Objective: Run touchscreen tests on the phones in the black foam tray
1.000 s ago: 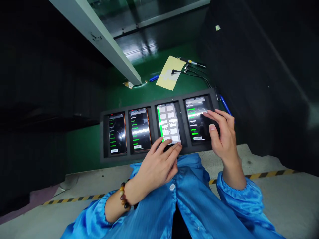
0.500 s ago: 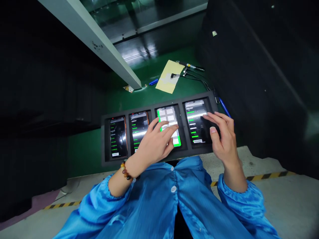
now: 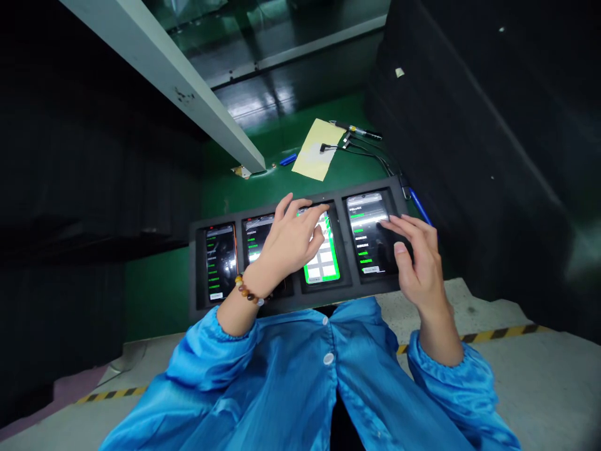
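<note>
A black tray (image 3: 197, 300) lies on the green bench and holds several lit phones side by side. My left hand (image 3: 288, 241) reaches over the third phone (image 3: 326, 266), fingertips spread at its top edge; that screen shows a white grid framed in green. My right hand (image 3: 416, 254) hovers on the rightmost phone (image 3: 364, 228), fingers apart, touching its screen of green text lines. The two left phones (image 3: 220, 260) show dark screens with green lines; the second one (image 3: 253, 241) is partly hidden by my left hand. Neither hand holds anything.
A yellow paper (image 3: 315, 150), a pen (image 3: 357, 131) and black cables (image 3: 370, 150) lie on the green bench (image 3: 159, 282) behind the tray. A grey beam (image 3: 164, 69) slants overhead at left. A dark wall (image 3: 493, 144) stands close on the right. A blue pen (image 3: 419, 205) lies by the tray's right end.
My left hand has slid from the bottom of the third phone up to its top edge, and the green border on that screen has grown. My right hand stays on the rightmost phone.
</note>
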Demonstrator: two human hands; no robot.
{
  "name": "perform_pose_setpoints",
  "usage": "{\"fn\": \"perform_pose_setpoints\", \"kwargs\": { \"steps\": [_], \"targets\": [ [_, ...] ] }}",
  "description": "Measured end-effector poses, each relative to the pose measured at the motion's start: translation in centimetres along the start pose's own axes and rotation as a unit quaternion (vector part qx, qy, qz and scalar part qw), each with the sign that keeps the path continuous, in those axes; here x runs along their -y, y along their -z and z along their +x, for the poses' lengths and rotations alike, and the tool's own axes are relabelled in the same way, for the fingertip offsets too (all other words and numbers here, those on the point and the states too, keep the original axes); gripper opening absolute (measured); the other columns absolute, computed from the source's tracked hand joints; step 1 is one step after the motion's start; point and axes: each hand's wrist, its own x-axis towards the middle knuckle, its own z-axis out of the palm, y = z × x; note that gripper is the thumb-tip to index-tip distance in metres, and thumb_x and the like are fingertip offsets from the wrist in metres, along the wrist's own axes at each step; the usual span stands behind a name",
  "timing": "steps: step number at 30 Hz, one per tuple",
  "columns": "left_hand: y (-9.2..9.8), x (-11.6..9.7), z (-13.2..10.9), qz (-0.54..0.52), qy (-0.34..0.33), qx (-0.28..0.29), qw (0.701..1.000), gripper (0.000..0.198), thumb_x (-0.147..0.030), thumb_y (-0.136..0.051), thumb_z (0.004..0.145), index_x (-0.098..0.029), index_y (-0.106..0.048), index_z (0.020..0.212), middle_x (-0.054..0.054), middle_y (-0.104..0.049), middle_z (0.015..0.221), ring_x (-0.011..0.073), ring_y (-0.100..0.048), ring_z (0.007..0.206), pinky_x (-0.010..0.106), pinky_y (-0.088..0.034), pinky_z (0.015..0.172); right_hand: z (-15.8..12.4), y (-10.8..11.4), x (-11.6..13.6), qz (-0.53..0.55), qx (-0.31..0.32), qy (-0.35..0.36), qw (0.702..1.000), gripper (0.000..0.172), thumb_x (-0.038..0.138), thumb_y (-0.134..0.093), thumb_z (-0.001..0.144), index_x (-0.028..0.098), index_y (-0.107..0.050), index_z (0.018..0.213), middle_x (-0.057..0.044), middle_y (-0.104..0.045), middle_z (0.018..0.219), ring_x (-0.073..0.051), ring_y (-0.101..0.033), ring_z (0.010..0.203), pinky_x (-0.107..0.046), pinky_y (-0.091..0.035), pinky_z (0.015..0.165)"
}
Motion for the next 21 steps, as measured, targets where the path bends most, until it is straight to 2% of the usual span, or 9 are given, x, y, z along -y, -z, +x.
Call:
{"fn": "perform_pose_setpoints", "kwargs": {
  "steps": [5, 12, 17, 21],
  "targets": [
    [0.0, 0.6, -1.0, 0.011, 0.038, -0.021, 0.999, 0.048, -0.021, -0.042, 0.106, -0.018, -0.063, 0.15, 0.008, -0.078, 0.134, 0.0316, -0.058, 0.141, 0.061, -0.02, 0.138, 0.0, 0.0, 0.0, 0.001, 0.0, -0.002, 1.0, 0.047, 0.035, -0.046, 0.115, 0.032, -0.056, 0.161, -0.008, -0.074, 0.141, -0.036, -0.054, 0.15, -0.068, -0.046, 0.125],
    [0.1, 0.2, -3.2, 0.068, 0.106, -0.056, 0.99, 0.046, -0.019, -0.046, 0.104, -0.018, -0.069, 0.143, 0.01, -0.08, 0.122, 0.0349, -0.059, 0.14, 0.065, -0.02, 0.137, 0.2, -0.1, 0.2, -0.002, -0.001, 0.003, 1.0, 0.046, 0.035, -0.046, 0.115, 0.03, -0.058, 0.159, -0.008, -0.075, 0.14, -0.036, -0.055, 0.149, -0.066, -0.047, 0.124],
    [-0.2, -0.1, -4.0, 0.093, 0.123, -0.064, 0.986, 0.046, -0.018, -0.048, 0.103, -0.015, -0.068, 0.144, 0.011, -0.081, 0.117, 0.0366, -0.06, 0.136, 0.065, -0.023, 0.135, 0.2, -0.1, 0.1, -0.008, -0.001, 0.002, 1.0, 0.046, 0.036, -0.047, 0.114, 0.029, -0.058, 0.159, -0.008, -0.074, 0.139, -0.036, -0.055, 0.148, -0.066, -0.047, 0.124],
    [-0.6, -0.2, -3.5, 0.075, 0.118, -0.064, 0.988, 0.047, -0.018, -0.048, 0.103, -0.016, -0.066, 0.146, 0.01, -0.081, 0.122, 0.0359, -0.059, 0.138, 0.062, -0.022, 0.136, 0.2, -0.1, 0.0, -0.005, -0.002, 0.005, 1.0, 0.045, 0.035, -0.048, 0.114, 0.028, -0.058, 0.158, -0.007, -0.075, 0.141, -0.035, -0.055, 0.147, -0.066, -0.047, 0.123]
  ]
}}
